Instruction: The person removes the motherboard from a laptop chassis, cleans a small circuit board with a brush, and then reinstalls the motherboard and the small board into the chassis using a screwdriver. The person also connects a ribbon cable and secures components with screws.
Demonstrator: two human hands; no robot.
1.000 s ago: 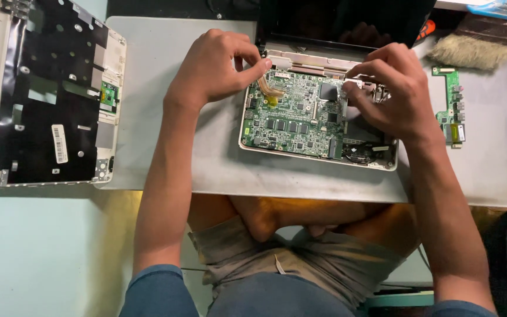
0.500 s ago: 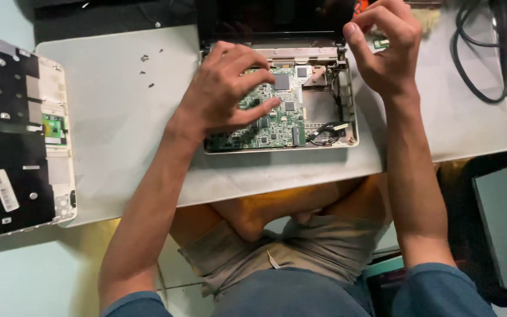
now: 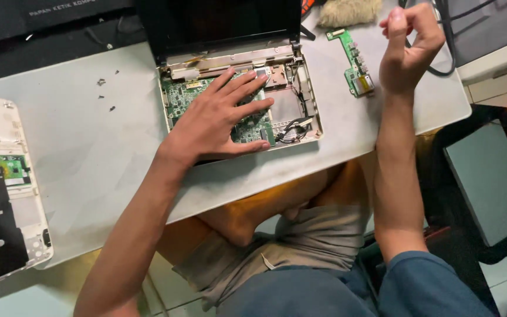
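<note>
A small opened laptop (image 3: 315, 111) lies on the grey table (image 3: 89, 152), its green motherboard (image 3: 183, 97) exposed and its dark screen (image 3: 224, 23) tilted up behind. My left hand (image 3: 218, 120) rests flat on the motherboard with fingers spread, covering its middle. My right hand (image 3: 409, 44) is lifted above the table's right end, fingers curled into a loose fist; nothing shows in it. Just left of that hand lies a narrow green circuit board (image 3: 356, 64).
A removed white laptop cover (image 3: 7, 194) with a black inner sheet lies at the table's left edge. Several tiny screws (image 3: 104, 94) are scattered left of the laptop. A tan fuzzy brush (image 3: 347, 12) and black cables (image 3: 441, 58) sit at the back right. My knees are under the table.
My right hand has come off the laptop's right side and risen to the right with curled fingers. My left hand has spread flat over the motherboard. The view has shifted.
</note>
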